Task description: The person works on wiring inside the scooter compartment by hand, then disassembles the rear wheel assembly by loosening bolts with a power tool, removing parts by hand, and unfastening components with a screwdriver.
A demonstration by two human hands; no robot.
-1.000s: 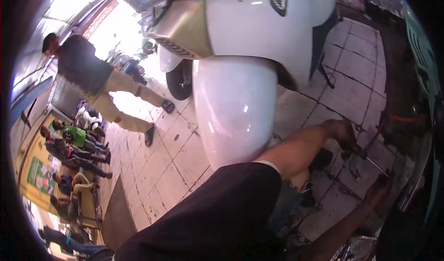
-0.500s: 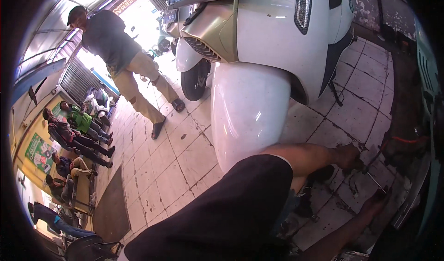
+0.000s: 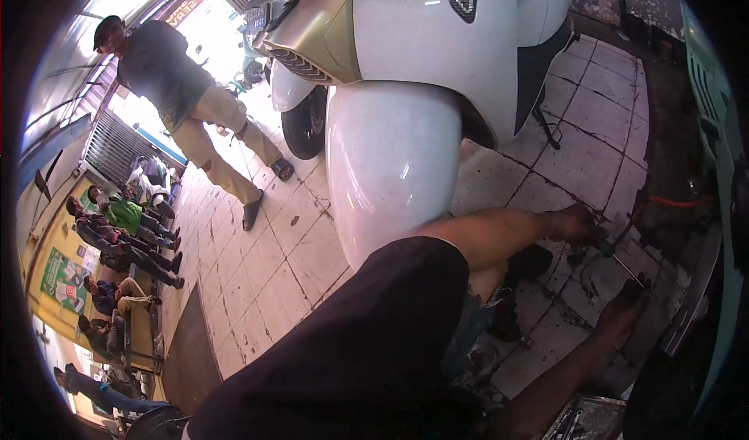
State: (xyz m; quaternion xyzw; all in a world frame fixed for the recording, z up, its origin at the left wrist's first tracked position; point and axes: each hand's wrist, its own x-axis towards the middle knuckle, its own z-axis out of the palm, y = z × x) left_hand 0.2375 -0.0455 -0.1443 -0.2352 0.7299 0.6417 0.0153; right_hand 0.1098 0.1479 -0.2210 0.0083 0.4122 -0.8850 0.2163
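Reaching low beside a white scooter (image 3: 406, 120), the left hand (image 3: 577, 223) has its fingers wrapped round a green-handled screwdriver (image 3: 620, 257) angled at the grimy tiled floor (image 3: 546, 182), while the right hand (image 3: 628, 303) rests beside it, finger position unclear.

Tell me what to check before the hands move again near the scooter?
1. Left hand on the screwdriver: ok, it grips the green handle.
2. Right hand free: cannot tell, it reaches to the dirty floor, fingers dark.
3. Screwdriver tip seated on something: cannot tell, too small.
4. Scooter standing upright: ok.
5. Walking person away from the hands: ok, far to the left.
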